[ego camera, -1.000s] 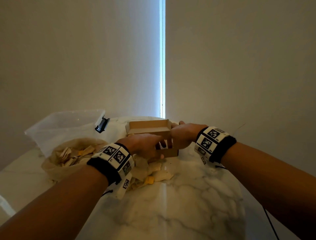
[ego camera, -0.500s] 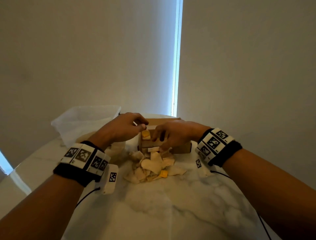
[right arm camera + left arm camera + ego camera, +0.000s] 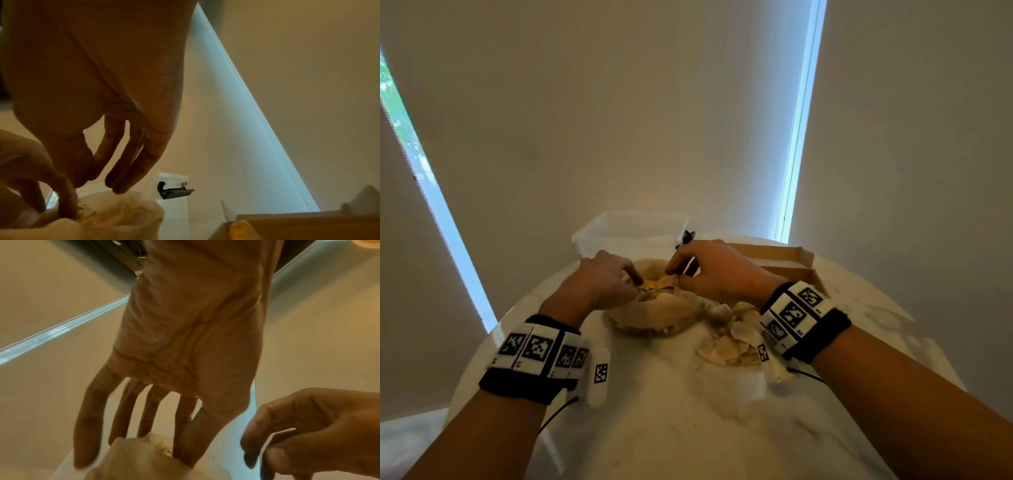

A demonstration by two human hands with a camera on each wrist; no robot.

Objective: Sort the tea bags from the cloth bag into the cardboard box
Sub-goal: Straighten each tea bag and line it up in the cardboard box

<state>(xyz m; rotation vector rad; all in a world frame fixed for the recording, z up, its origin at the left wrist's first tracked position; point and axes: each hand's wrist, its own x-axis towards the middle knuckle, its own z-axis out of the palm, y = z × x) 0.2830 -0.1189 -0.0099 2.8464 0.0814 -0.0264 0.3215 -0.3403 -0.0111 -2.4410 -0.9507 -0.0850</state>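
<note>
Plastic tub (image 3: 633, 229) behind cloth bag (image 3: 654, 313); loose tea bags (image 3: 729, 342) beside; both hands' fingers (image 3: 86, 426) relaxed, empty.

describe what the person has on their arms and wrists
Both forearms are bare, no sleeves. Each wrist carries a black fabric wristband topped with white rectangular blocks printed with black square coded markers. A thin black cable trails from each band.

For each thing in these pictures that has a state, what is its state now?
Cloth bag: open, on the table.
Cardboard box: open.
Plastic tub: open, latch hanging.
Loose tea bags: piled beside the bag.
Left hand: reaching into the bag.
Right hand: above the bag.
</note>
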